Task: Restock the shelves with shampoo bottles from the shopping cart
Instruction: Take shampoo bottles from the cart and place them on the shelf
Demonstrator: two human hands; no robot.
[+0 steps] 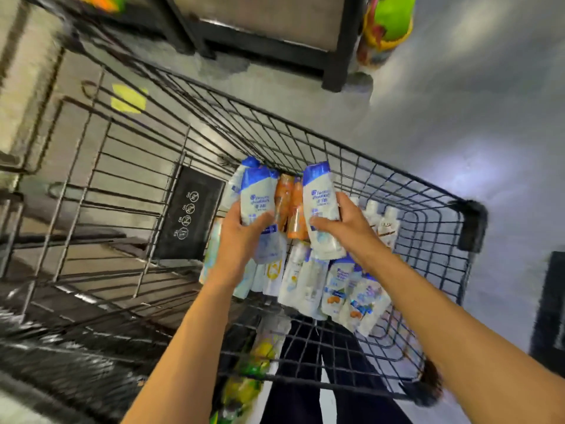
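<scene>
I look down into a black wire shopping cart (351,154). My left hand (241,237) grips a white shampoo bottle with a blue cap (256,194), held just above the pile. My right hand (345,223) grips a second, matching white and blue bottle (321,209) beside it. Between the two held bottles lie two orange bottles (290,206) on the cart floor. Several more white shampoo bottles (333,286) lie in a heap under and near my forearms, partly hidden by them.
The base of a dark shelf unit (266,35) stands beyond the cart. A green and yellow object (388,29) sits at the top right on the grey floor. A black safety sign (189,212) hangs on the cart's left wall. Yellow-green packs (247,377) lie below the cart.
</scene>
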